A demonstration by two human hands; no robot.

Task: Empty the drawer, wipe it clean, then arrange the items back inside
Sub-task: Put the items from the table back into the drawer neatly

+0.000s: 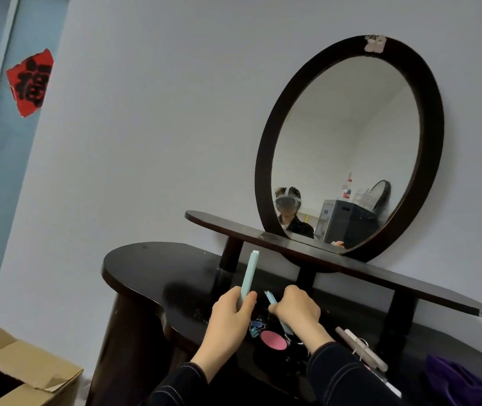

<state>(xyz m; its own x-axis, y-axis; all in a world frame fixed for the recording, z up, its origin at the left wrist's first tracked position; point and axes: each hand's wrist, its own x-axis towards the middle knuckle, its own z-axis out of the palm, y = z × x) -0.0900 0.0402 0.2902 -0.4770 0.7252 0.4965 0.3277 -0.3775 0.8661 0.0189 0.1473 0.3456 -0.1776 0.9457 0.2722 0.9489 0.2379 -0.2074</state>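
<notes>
My left hand (232,313) grips a long pale-teal pen-like stick (249,276) that points up above the dark dressing table (157,276). My right hand (297,310) is closed on a second, smaller light-blue stick (271,298) whose lower end shows below the fist. Under the hands on the tabletop lie blue binder clips (256,328), a round pink compact (273,339) and a beige stick with a ring (361,348). The drawer itself is out of view.
An oval dark-framed mirror (351,45) stands on a raised shelf (351,266) behind the tabletop. A purple cloth (456,382) lies at the right end. An open cardboard box (8,361) sits on the floor to the left.
</notes>
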